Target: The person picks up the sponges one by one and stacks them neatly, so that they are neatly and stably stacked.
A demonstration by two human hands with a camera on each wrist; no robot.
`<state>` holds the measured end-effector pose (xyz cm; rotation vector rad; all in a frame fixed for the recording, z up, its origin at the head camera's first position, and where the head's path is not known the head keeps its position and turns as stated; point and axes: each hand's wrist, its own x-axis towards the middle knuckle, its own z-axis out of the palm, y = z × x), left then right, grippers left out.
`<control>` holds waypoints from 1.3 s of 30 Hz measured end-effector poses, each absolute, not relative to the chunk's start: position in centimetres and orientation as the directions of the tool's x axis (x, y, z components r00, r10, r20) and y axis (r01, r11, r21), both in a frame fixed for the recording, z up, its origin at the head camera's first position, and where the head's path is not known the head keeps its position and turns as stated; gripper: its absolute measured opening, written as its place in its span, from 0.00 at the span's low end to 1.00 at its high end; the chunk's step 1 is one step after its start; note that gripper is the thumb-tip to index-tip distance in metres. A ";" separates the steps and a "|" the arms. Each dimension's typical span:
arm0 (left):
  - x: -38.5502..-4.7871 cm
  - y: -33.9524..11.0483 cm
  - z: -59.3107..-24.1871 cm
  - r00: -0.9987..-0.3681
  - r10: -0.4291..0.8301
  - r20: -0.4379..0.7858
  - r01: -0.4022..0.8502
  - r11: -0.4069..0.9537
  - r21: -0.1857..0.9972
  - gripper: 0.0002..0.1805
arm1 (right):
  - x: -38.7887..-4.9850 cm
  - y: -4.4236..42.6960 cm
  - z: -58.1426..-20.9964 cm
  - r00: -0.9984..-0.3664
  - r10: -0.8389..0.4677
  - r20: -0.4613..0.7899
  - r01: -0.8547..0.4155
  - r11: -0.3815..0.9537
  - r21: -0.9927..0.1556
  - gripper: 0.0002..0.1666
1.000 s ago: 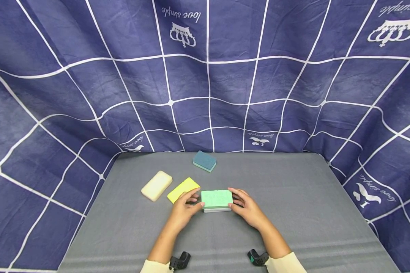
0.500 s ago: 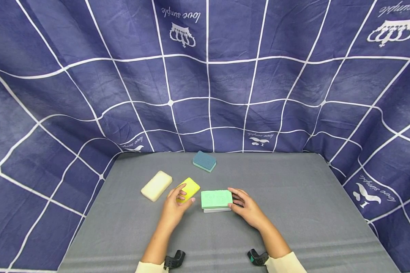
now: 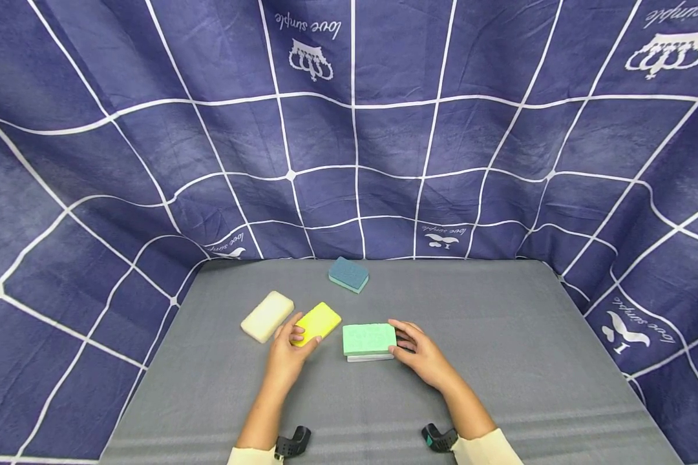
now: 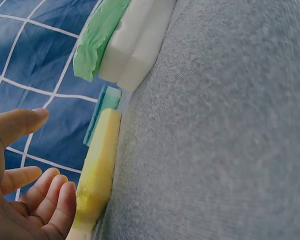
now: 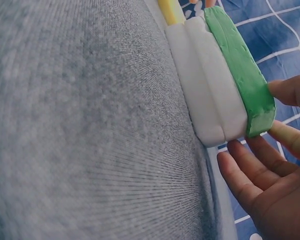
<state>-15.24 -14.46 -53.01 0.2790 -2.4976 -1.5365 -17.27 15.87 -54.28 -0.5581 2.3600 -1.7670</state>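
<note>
A green block (image 3: 369, 338) lies flat on top of two stacked white blocks (image 5: 205, 85). My right hand (image 3: 423, 358) holds the green block's right end, with the thumb at its near edge and the index finger farther back. To the left, a yellow sponge (image 3: 321, 321) lies slanted on the table. My left hand (image 3: 286, 352) is at its near left end, fingers spread and palm empty. In the left wrist view the fingers stand beside the yellow sponge (image 4: 97, 167); whether they touch it I cannot tell.
A cream sponge (image 3: 267, 316) lies left of the yellow one. Farther back on the grey table (image 3: 471, 303) is a blue-green sponge (image 3: 349, 274). A blue curtain with white lines (image 3: 395, 142) stands behind and at both sides.
My left hand has let go of the green block's left end and moved left to the yellow sponge. My right hand and the stack have stayed in place.
</note>
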 end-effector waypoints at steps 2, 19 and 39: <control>-15.2 -14.6 -53.1 -0.961 -0.271 0.059 -0.070 0.442 0.894 0.39 | -17.3 15.9 -54.3 -0.922 -0.372 0.105 -0.205 0.241 -0.949 0.37; -15.2 -15.8 -54.6 -0.948 -0.318 0.019 -0.140 0.469 0.872 0.43 | -17.3 15.9 -54.2 -0.924 -0.369 0.098 -0.192 0.227 -0.955 0.37; -15.2 -16.1 -55.3 -0.952 -0.304 -0.032 -0.189 0.503 0.844 0.45 | -17.3 15.8 -54.4 -0.925 -0.367 0.097 -0.194 0.238 -0.952 0.36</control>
